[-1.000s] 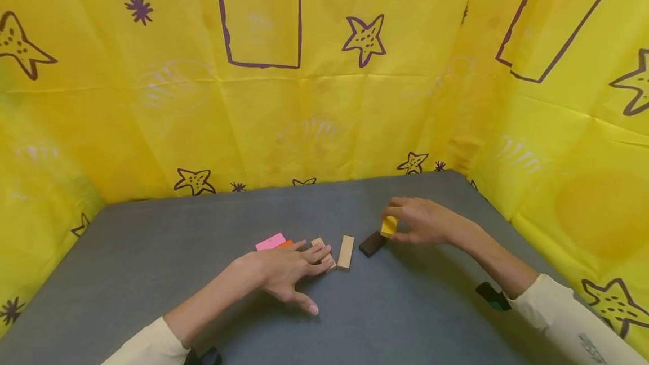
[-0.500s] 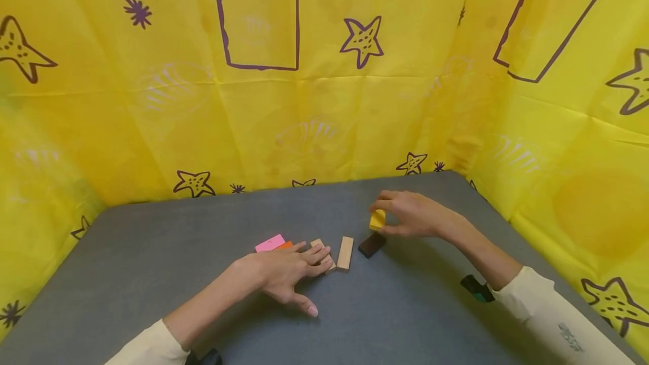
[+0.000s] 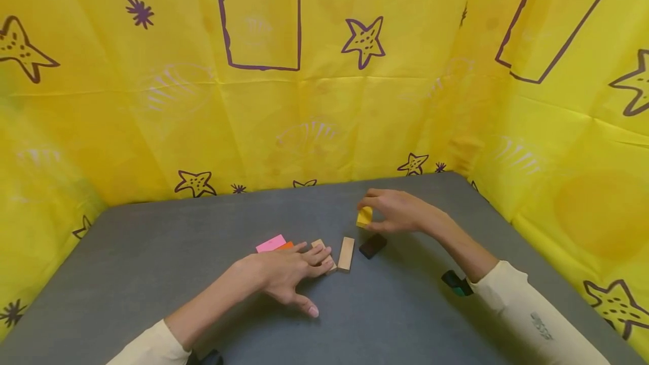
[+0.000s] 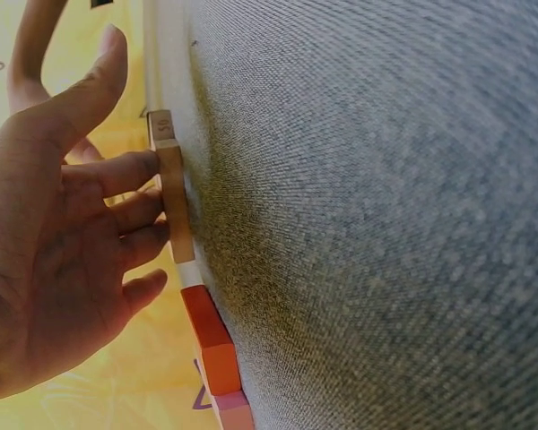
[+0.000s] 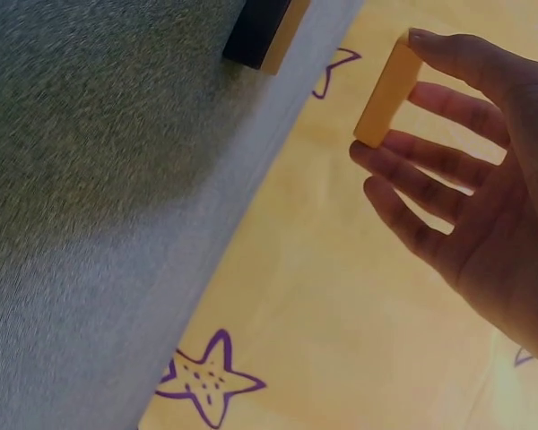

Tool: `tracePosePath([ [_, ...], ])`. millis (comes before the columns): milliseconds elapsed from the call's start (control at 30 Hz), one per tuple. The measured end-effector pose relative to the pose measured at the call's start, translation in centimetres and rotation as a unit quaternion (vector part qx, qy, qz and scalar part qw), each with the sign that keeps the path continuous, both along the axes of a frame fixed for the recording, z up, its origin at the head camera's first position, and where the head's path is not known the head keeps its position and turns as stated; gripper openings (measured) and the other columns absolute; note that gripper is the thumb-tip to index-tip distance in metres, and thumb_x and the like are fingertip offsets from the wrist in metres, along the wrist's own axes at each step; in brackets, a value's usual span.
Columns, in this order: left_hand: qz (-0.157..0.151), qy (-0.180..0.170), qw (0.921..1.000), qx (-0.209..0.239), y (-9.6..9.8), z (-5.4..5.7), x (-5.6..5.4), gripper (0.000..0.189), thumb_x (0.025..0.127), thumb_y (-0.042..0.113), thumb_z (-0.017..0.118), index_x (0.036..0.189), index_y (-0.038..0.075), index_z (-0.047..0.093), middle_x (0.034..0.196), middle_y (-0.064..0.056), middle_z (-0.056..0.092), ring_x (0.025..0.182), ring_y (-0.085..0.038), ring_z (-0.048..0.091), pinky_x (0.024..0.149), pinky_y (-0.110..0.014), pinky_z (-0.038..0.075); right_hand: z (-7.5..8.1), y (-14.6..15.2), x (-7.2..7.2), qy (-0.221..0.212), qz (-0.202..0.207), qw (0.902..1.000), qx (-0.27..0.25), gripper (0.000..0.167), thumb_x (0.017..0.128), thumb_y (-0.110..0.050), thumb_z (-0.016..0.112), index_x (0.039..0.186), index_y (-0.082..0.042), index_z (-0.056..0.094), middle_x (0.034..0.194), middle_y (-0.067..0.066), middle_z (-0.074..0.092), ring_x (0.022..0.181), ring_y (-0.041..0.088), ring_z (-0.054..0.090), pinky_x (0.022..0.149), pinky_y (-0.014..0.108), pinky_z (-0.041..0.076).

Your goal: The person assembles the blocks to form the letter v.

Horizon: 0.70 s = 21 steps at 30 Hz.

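My left hand (image 3: 289, 275) reaches over the row of blocks, fingers spread and thumb held out. Its fingertips rest on a slanted plain wooden block (image 3: 318, 245), partly hidden beneath them; the left wrist view shows them at that wooden block's (image 4: 177, 210) edge. My right hand (image 3: 400, 211) pinches a yellow block (image 3: 364, 218) between thumb and fingertips, raised over the table beyond the dark brown block (image 3: 373, 246). In the right wrist view the thumb is at one end of this yellow block (image 5: 390, 94) and a finger at the other.
A second plain wooden block (image 3: 346, 254) lies between the slanted one and the dark block. Left of them, an orange block (image 3: 286, 245) and a pink block (image 3: 271, 243) lie partly behind my left hand. Yellow patterned cloth (image 3: 263, 128) rises around the grey tabletop (image 3: 167, 252).
My right hand has moved left with the yellow block, from beside the dark block to above and beyond it. My left hand has stayed in place.
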<state>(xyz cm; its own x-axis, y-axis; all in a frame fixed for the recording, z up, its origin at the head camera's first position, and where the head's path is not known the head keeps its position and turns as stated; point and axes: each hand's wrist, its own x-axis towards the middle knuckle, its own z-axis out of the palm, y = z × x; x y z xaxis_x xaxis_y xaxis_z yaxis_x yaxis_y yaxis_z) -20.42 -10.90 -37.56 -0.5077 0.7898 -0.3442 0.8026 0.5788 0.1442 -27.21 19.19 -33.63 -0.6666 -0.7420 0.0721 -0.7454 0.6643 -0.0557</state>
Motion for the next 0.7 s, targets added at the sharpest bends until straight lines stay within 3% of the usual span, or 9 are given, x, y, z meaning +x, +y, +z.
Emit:
tracePosePath([
  [367,-0.007,0.006,0.9999,0.005,-0.2,-0.2,-0.1,0.097,0.092,0.071,0.062,0.166,0.019,0.028,0.177,-0.005,0.016,0.165,-0.020,0.016,0.135,-0.051,0.017,-0.9,-1.1,-1.1,-0.045,-0.005,0.9990,-0.005,0.041,0.095,-0.028,0.073,0.130,-0.009,0.071,0.120,0.010,0.069,0.101,0.029,0.067,0.089,0.041,0.060],
  [700,-0.009,0.002,1.0000,0.002,-0.1,-0.2,-0.1,0.097,0.092,0.072,0.062,0.167,0.020,0.027,0.178,-0.003,0.015,0.166,-0.020,0.015,0.135,-0.050,0.016,-1.5,-2.3,-1.6,-0.068,-0.004,0.9976,0.014,0.041,0.095,-0.031,0.073,0.131,-0.009,0.070,0.126,0.012,0.068,0.105,0.028,0.066,0.092,0.044,0.060],
])
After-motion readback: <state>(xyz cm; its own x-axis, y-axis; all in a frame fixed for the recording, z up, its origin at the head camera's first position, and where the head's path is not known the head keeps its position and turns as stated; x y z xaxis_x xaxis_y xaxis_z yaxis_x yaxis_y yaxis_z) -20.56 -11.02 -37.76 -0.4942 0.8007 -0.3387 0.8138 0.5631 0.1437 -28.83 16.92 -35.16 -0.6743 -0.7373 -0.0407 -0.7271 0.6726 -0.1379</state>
